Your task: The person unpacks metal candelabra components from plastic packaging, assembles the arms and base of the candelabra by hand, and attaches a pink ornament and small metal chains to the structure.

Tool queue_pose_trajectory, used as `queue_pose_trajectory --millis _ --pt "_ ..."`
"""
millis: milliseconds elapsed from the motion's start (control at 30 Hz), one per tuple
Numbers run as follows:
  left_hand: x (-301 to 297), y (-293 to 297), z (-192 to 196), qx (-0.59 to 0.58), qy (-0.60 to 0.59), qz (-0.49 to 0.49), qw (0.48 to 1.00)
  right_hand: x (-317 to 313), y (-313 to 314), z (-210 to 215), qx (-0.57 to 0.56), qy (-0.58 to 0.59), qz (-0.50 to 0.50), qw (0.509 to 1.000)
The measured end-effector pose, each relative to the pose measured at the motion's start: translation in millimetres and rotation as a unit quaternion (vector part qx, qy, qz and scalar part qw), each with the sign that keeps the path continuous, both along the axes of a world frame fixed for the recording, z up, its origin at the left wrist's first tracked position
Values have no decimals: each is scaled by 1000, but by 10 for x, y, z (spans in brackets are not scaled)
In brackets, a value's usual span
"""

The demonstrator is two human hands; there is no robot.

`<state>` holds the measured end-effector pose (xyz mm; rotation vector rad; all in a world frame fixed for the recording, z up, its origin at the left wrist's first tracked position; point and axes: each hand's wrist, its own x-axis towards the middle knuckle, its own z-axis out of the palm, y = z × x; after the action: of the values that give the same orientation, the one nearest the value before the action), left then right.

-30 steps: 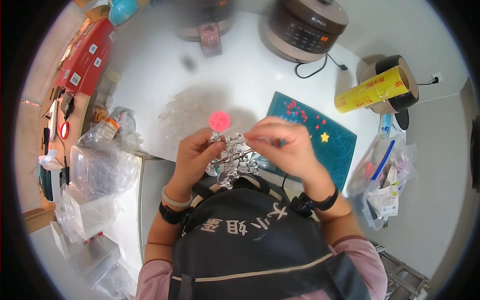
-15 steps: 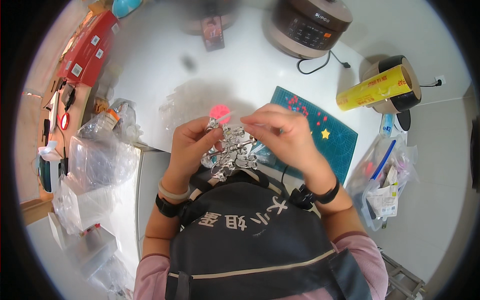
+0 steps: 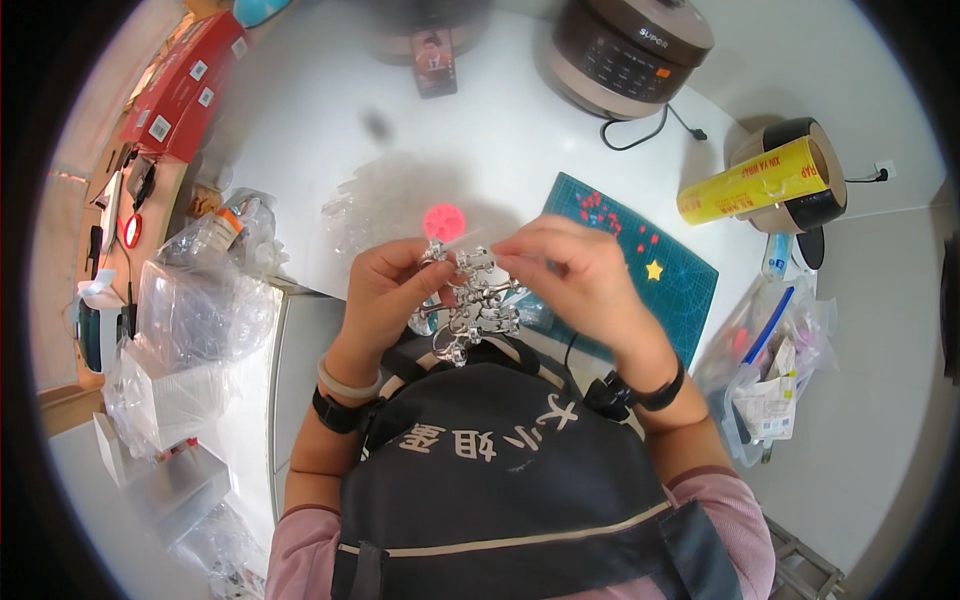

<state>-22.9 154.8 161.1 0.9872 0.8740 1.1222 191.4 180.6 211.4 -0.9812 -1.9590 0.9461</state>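
Note:
A cluster of shiny silver ring-like metal pieces (image 3: pixel 478 300) hangs in front of my chest, above the edge of the white table. My left hand (image 3: pixel 390 295) is closed on its left side, thumb and fingers pinching it. At the cluster's upper right, my right hand (image 3: pixel 580 275) has thumb and forefinger brought together; what lies between them is too small to make out. A faint, clear strip shows between the hands. Just beyond my left fingertips is a round pink piece with hollows (image 3: pixel 444 222).
Right of my hands a green cutting mat (image 3: pixel 690 290) holds a yellow star (image 3: pixel 654 270) and several small red pieces (image 3: pixel 597 212). Farther back are a phone (image 3: pixel 434 62), a brown cooker (image 3: pixel 625 55) and a yellow wrap roll (image 3: pixel 755 182). Clear plastic bags (image 3: pixel 205 310) crowd the left.
The silver cluster has shifted and turned slightly between my hands. My right fingertips have moved a little to the right; the left hand keeps its grip.

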Motion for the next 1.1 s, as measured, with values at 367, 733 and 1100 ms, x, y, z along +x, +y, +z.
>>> queue_pose_trajectory --millis 367,733,1100 --pt "-21 -33 84 78 135 -42 987 48 -43 -100 240 -135 3 961" --pt "30 -82 54 109 185 -38 976 57 -91 -190 201 -99 41 974" --pt "68 -87 30 100 156 -44 982 24 -100 -291 182 -49 41 981"
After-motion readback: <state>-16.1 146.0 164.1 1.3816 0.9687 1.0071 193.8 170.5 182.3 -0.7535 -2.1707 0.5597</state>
